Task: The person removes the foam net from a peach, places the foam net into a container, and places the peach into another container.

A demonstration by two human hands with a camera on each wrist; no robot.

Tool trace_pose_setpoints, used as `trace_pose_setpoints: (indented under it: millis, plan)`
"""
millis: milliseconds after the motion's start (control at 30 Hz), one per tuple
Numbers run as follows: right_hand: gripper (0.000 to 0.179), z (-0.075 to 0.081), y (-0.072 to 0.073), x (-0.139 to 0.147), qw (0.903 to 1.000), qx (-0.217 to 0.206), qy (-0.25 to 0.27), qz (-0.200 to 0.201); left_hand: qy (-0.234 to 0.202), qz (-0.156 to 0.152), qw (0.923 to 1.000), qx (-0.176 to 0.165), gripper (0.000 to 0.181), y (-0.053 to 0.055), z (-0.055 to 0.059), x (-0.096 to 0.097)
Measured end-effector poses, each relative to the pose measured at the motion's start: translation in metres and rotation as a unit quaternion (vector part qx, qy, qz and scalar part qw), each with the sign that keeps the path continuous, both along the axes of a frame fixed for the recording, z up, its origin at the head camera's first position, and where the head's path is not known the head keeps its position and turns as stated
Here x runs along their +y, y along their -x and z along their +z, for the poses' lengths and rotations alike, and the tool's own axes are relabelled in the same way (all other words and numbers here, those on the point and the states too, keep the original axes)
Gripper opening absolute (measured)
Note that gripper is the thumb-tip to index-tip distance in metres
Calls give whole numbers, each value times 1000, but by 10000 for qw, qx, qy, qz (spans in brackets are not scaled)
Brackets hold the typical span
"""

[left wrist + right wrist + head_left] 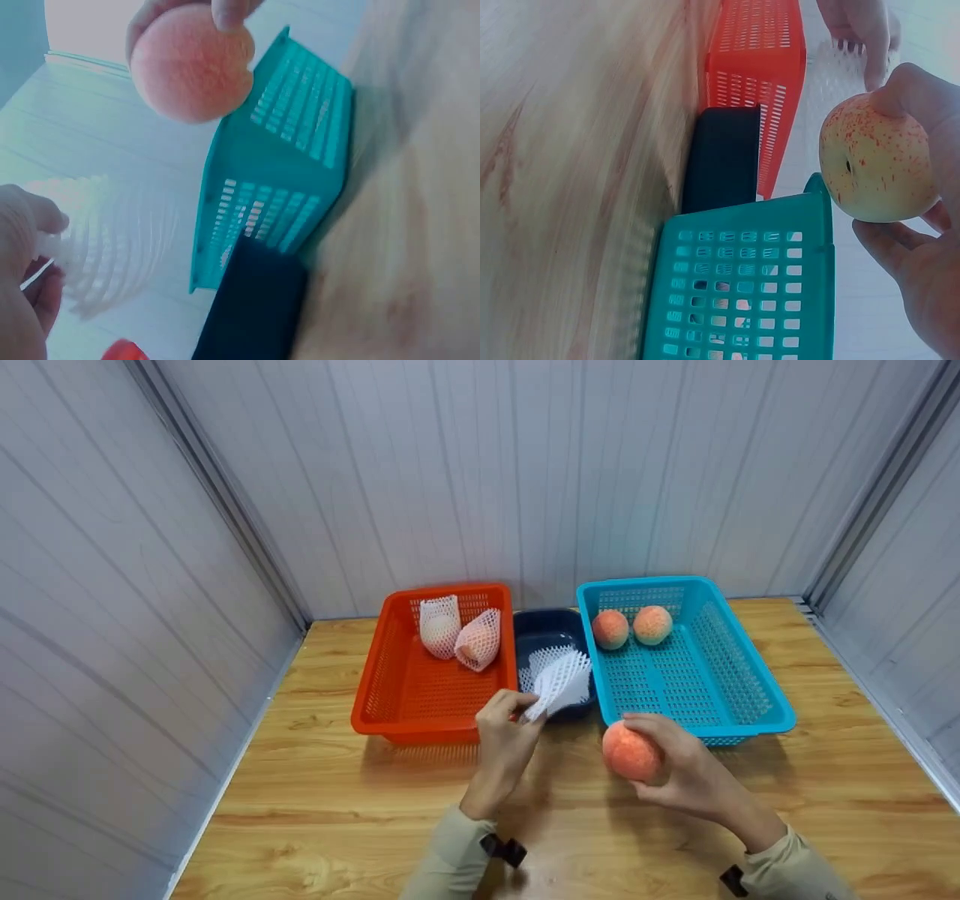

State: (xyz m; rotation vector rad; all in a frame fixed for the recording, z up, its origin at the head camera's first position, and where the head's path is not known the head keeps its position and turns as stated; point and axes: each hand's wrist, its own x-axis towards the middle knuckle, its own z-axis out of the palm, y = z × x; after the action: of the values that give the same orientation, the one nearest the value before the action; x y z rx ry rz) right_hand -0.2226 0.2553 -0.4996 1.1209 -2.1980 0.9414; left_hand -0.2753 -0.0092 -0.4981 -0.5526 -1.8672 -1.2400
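My left hand [507, 746] pinches a white foam fruit net [559, 684] by one end, and the net hangs over the dark blue bin [544, 622]. In the left wrist view the net [124, 240] looks limp, with nothing inside it. A bare peach [631, 751] is gripped by my right hand [686, 769], just in front of the blue basket's near rim. Seen from the right wrist, this peach [877, 161] is pale yellow with red specks, held between thumb and fingers. More white netting [526, 681] lies in the dark bin, partly hidden behind the held net.
On the left stands an orange basket [427, 727] with two netted fruits [440, 626] inside. The blue basket [750, 660] on the right contains two bare peaches [652, 625]. The dark bin sits between them on the wooden table [300, 810], with panel walls [450, 472] around.
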Motion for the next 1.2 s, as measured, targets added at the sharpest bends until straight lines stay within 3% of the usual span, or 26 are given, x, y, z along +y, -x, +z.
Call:
trace_pose_setpoints:
  millis: [100, 233, 600, 900, 1033, 1200]
  plan:
    - [85, 0, 0, 1, 10000, 14, -1, -3, 573, 643, 9959, 260, 19, 12, 4, 10]
    - [86, 1, -1, 2, 10000, -24, -13, -18, 1296, 1376, 9814, 324, 21, 28, 6, 20]
    - [84, -2, -1, 0, 10000, 9, 7, -43, 2752, 2686, 9227, 286, 7, 69, 1, 38]
    - [85, -4, 1, -4, 9999, -51, 60, 70, 3407, 2815, 8970, -32, 13, 95, 1, 49]
    - [87, -4, 1, -4, 9999, -95, 92, 102, 3886, 2598, 8812, -706, 17, 98, -1, 53]
    - [87, -6, 1, -3, 9997, -224, 89, 69, 4318, 2336, 8540, -1724, 23, 98, -3, 57]
